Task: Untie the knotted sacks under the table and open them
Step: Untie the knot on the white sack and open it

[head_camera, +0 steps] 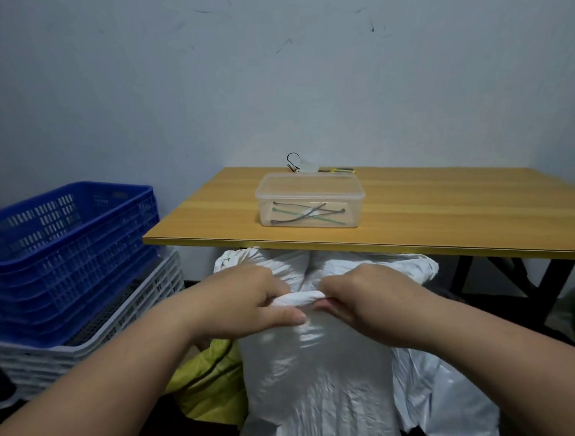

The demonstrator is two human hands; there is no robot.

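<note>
At the centre of the frame, both hands pinch a twisted white strip [298, 298] at the top of a white sack [317, 379]: the left hand [251, 298] grips its left end, the right hand [359, 298] its right end. The sack stands just below the table [449, 213] edge. A clear box [310, 201] sits on the table, blue crates [60, 254] at left.

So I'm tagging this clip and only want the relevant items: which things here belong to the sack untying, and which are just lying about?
Part of the job:
- white sack, its twisted neck in both grips
- left hand
- right hand
- more white sacks behind

Lying about:
- clear plastic box of ties on the table
- blue crate on white crates
- yellow bag
</note>
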